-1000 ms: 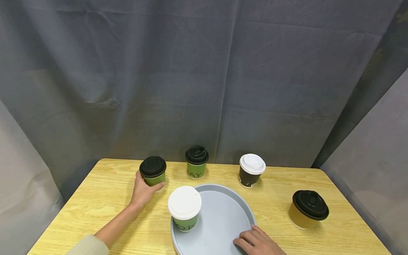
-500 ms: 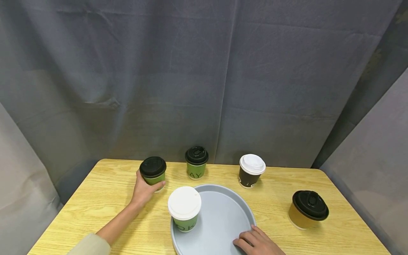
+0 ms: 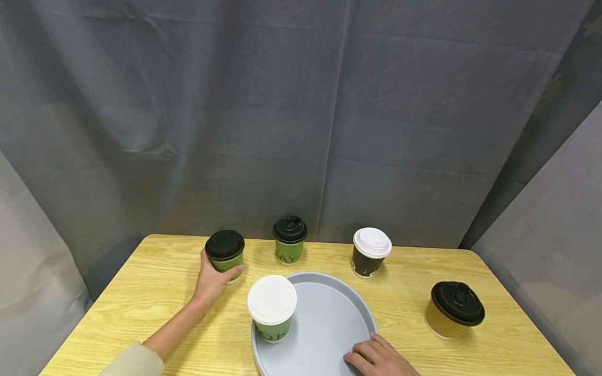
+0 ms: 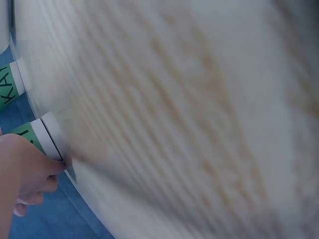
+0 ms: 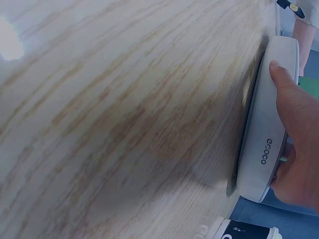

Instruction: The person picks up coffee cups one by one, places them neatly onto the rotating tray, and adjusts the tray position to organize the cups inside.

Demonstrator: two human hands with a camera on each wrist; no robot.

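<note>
At the table's back left, my left hand point(image 3: 210, 279) grips a green paper cup point(image 3: 231, 266) with a black lid, thumb on its near side. The same cup point(image 4: 36, 134) shows in the left wrist view, base close to the tabletop. My right hand point(image 3: 381, 357) holds the right rim of a round grey tray point(image 3: 324, 313). In the right wrist view its thumb presses the tray's outer wall point(image 5: 261, 144), with the fingers over the rim. On the tray's left side stands a bigger green cup point(image 3: 273, 308) with a white lid, upright.
Another green cup point(image 3: 289, 240) with a black lid stands at the back middle. To its right is a black cup point(image 3: 369, 253) with a white lid. A wide tan cup point(image 3: 453, 310) with a black lid sits at the right. Grey curtains point(image 3: 282, 115) hang behind the table.
</note>
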